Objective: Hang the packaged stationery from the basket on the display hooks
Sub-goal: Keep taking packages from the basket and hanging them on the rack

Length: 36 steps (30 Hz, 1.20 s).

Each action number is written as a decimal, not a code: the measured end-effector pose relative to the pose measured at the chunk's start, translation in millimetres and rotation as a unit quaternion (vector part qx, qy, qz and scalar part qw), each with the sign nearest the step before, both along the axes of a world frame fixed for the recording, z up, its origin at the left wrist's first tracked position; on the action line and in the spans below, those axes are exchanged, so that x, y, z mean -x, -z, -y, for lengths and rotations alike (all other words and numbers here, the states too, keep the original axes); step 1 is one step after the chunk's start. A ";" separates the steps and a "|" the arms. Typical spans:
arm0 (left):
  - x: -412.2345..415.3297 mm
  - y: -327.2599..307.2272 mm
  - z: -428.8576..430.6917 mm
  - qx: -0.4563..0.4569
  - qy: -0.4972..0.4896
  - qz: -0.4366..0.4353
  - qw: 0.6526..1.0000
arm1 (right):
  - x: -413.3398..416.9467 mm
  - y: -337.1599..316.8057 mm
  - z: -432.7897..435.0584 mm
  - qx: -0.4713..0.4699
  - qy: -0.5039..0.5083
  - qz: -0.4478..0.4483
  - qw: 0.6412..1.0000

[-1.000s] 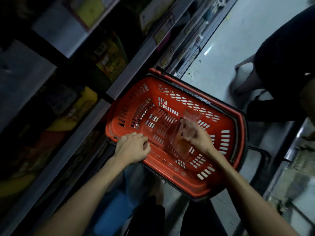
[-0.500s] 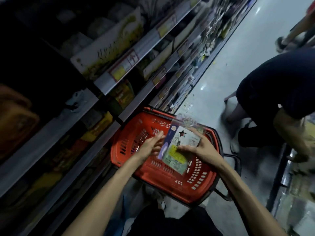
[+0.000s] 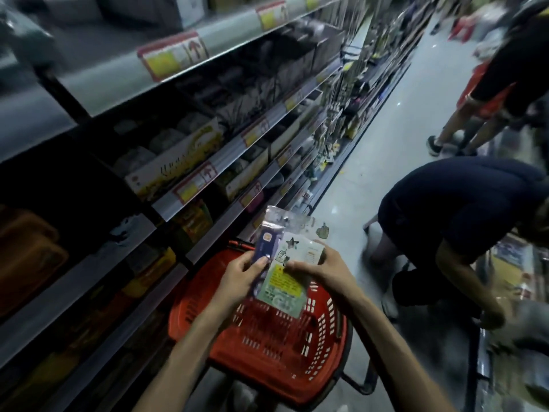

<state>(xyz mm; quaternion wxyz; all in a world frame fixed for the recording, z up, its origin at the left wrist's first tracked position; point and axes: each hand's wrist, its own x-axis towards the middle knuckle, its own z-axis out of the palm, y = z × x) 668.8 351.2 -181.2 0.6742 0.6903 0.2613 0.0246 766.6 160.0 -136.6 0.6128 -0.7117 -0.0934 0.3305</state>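
Head view: left hand (image 3: 241,278) and right hand (image 3: 322,270) both pinch the stationery packets (image 3: 286,264), fingers curled on the edges, just above the red basket (image 3: 261,362). Stocked shelves (image 3: 190,162) to the left. Crouching person (image 3: 457,221) crowds the aisle on the right.

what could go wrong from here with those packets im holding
1. The left hand pinches the dark blue clear-wrapped packet and the right hand holds the white and green card packet, the two overlapping. One could slip into the red plastic basket below or onto the floor.
2. The person in dark clothes crouches close on the right, so stepping along the aisle could bump them.
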 end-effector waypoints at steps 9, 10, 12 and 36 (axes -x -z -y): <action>11.9 -15.2 11.5 0.031 -0.146 0.023 0.989 | -3.1 -7.3 19.3 0.031 0.176 0.029 0.983; 11.8 -16.6 13.3 0.037 -0.146 0.025 0.988 | -1.2 -9.6 18.8 0.047 0.167 0.089 0.981; 9.1 -20.4 22.8 0.066 -0.127 0.037 0.989 | 7.9 -14.8 11.1 0.104 0.154 0.234 0.954; 45.5 56.0 106.3 0.217 -0.038 -0.013 0.975 | 68.2 52.5 52.5 0.243 0.140 0.104 0.954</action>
